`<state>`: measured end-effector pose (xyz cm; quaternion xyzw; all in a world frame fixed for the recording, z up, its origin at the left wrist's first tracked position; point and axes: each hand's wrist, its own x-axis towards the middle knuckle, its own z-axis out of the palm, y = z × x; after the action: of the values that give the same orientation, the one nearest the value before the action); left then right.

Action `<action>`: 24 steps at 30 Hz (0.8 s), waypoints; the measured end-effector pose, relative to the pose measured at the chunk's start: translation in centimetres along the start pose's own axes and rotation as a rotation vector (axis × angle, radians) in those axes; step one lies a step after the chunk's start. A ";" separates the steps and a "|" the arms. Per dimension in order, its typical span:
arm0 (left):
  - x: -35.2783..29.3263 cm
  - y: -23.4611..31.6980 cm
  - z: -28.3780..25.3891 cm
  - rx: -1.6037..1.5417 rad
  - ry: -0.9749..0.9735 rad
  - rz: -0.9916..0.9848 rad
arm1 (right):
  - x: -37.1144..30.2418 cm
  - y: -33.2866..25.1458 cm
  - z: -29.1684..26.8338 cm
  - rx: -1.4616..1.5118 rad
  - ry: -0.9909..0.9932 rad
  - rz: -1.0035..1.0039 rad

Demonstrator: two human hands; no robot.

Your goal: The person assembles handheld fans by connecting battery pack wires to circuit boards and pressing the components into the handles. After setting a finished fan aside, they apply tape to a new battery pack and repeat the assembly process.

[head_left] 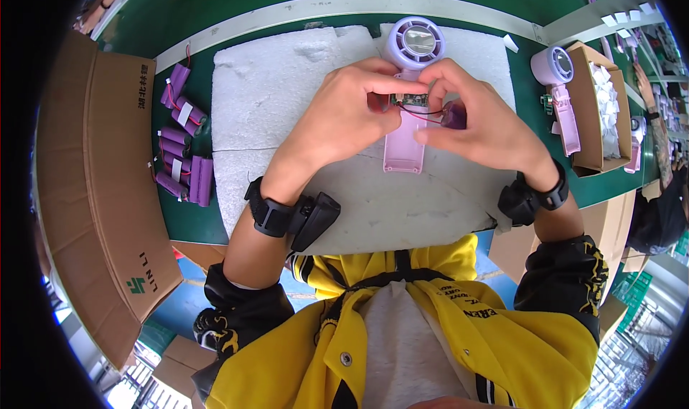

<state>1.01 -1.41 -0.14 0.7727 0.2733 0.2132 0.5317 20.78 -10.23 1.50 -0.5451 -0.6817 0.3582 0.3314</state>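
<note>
- Yellow jacket closest to us, six o'clock, a black wristband on the left forearm!
- Just past twelve, a handheld fan lies on the foam sheet, circuit board across it.
- Right hand grasps a purple battery; left hand curls round the board's left end, but what it pinches, I can't tell.
- Fan looks light, stiff, slippery: take its handle edges. Battery's probably heavier; hold the body, sparing those thin, fragile wires.
- Rough white foam covers green table; loose batteries at ten, second fan at two, big carton at nine!
</note>
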 end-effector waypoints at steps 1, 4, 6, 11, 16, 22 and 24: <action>0.1 0.1 -0.2 0.001 0.009 -0.014 | -0.1 0.1 -0.2 -0.001 -0.001 -0.002; 0.2 -0.1 -0.9 0.003 0.026 -0.042 | 0.1 0.6 -0.7 0.364 -0.088 0.072; 0.4 -0.5 -1.2 -0.067 0.087 -0.013 | 0.4 0.9 -1.6 0.425 -0.114 0.160; 0.4 -0.6 -1.1 -0.094 0.128 0.002 | 1.0 0.7 -2.7 0.332 -0.127 0.425; 0.3 -0.7 -1.0 -0.118 0.131 -0.033 | 0.4 0.5 -1.9 -0.438 0.160 0.070; 0.3 -0.5 -1.3 -0.052 0.119 -0.030 | -0.3 0.2 -1.6 -0.538 0.191 -0.179; 0.3 -0.5 -1.4 -0.033 0.111 -0.028 | -0.6 0.0 -1.4 -0.553 0.193 -0.222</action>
<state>0.25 -0.09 -0.09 0.7469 0.3096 0.2527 0.5315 22.02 -10.60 2.22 -0.5683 -0.7740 0.0674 0.2709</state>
